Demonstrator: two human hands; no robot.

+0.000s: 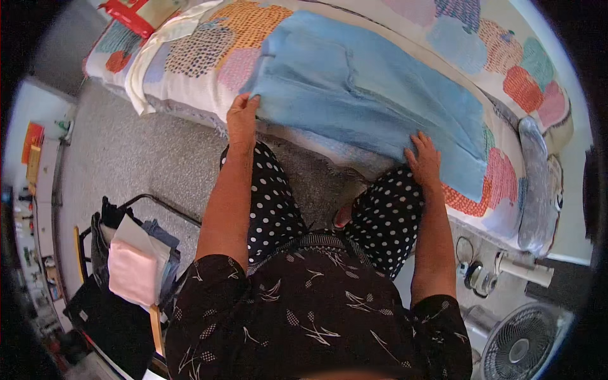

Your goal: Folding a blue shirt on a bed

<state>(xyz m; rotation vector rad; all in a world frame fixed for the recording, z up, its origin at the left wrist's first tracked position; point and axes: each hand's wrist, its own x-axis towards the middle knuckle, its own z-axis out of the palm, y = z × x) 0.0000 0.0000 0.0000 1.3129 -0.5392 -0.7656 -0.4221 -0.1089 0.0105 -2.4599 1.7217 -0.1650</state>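
Observation:
A pair of light blue jeans (380,82) lies folded lengthwise across the patterned cover (196,57) of a long seat in front of me. My left hand (242,115) is closed on the near left corner of the jeans, thumb and fingers pinching the edge. Further right, my right hand (425,158) rests on the near edge of the cloth, fingers spread and flat. A seam and some creases run along the fabric.
A cream strip of cloth (147,69) and a red bag (128,17) lie at the seat's left end. Behind me on the left, a chair holds folded clothes, a pink one (132,272) on top. A fan (522,345) stands at lower right, near a grey bolster (534,183).

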